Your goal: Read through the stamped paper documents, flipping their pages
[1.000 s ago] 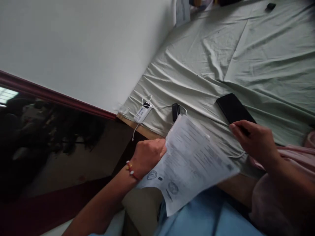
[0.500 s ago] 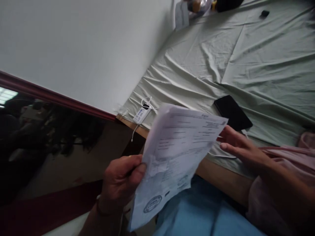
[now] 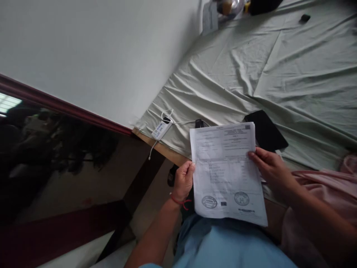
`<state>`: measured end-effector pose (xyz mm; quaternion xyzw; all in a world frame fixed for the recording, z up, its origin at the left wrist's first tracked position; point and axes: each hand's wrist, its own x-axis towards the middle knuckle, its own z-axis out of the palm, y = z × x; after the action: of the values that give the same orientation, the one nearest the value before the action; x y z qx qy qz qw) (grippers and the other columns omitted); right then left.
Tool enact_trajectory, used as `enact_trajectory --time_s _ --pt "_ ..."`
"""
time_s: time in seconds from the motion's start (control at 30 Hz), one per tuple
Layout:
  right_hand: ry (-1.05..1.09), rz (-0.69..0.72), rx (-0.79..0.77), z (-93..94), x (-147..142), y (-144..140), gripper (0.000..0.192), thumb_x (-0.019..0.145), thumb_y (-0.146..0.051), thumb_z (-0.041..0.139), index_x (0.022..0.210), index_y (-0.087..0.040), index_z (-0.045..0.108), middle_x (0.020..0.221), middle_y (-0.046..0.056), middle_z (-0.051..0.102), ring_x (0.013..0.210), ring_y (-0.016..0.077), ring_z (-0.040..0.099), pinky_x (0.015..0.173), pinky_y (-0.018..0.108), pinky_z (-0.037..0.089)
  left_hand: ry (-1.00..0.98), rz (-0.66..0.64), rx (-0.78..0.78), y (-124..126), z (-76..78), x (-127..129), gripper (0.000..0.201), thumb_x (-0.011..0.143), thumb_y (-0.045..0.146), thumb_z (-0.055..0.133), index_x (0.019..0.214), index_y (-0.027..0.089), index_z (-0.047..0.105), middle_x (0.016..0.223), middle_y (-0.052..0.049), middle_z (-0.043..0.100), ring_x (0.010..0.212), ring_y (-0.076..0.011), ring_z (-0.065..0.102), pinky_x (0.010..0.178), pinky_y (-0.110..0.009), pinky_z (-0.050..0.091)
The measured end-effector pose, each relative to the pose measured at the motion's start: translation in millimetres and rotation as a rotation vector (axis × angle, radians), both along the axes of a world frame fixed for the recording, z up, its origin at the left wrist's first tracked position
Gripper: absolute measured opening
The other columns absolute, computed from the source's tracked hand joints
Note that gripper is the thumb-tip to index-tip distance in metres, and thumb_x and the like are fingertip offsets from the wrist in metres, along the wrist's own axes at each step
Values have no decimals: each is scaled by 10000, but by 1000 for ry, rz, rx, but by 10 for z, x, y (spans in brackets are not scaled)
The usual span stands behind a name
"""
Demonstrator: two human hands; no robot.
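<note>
Bed point(image 3: 279, 74) with wrinkled pale sheet beyond both hands. Printed document point(image 3: 227, 175) held flat between hands, stamps at near edge. Black phone point(image 3: 267, 130) just beyond right hand point(image 3: 269, 169), which is clamped on sheet's right edge. Left hand point(image 3: 183, 180) pinching left edge, wrist bent upward.

Printed document point(image 3: 226, 175): thin white paper, matt, slightly creased, ink stamps near the bottom edge. Bedsheet point(image 3: 279, 74): pale green woven cloth, matt, heavily wrinkled. Phone point(image 3: 267, 130): black, smooth, glossy face. Charger block point(image 3: 161, 128): white plastic, smooth, with a rubbery white cable point(image 3: 181, 121). Bed frame edge point(image 3: 158, 147): bare wood, matt. Wall point(image 3: 97, 56): painted, flat matt. Wrist thread point(image 3: 180, 201): red cord.
</note>
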<state>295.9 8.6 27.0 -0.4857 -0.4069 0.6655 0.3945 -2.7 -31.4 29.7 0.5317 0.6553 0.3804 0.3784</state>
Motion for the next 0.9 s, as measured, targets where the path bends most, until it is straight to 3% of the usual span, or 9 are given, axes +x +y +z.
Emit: enact_trajectory --time_s 0.2,0.33,0.5,0.7,0.9 --pt "-210 41 69 -30 40 -3 452 882 -606 631 1092 -220 737 902 81 764 688 229 680 600 354 558 87 -85 -102 17 -173 -3 409 963 514 524 799 153 627 711 -14 574 676 -140 488 633 -242 384" --pt "-164 59 22 -25 59 12 490 861 -626 646 1112 -212 722 887 78 756 664 216 671 578 342 557 -53 -10 -88 145 -191 17 438 949 550 549 813 145 643 730 -20 579 682 -129 492 620 -232 383" --pt "-131 132 -45 -70 77 -9 435 871 -557 665 1131 -215 733 758 60 726 641 230 672 538 339 542 -319 206 -88 397 -88 39 488 809 600 715 919 125 683 734 -4 580 604 -82 442 534 -197 325" --pt "18 185 -174 -97 70 -4 475 806 -515 744 1155 -195 716 821 62 743 620 207 669 561 338 553 -547 292 -165 552 71 49 529 549 490 906 838 116 669 612 52 520 491 -27 339 443 -170 212" --pt "21 185 -183 -100 84 12 454 783 -506 773 1116 -203 714 875 63 752 677 212 693 619 336 577 -611 302 -150 550 94 90 498 524 459 916 769 112 655 591 56 511 473 -14 326 432 -161 192"
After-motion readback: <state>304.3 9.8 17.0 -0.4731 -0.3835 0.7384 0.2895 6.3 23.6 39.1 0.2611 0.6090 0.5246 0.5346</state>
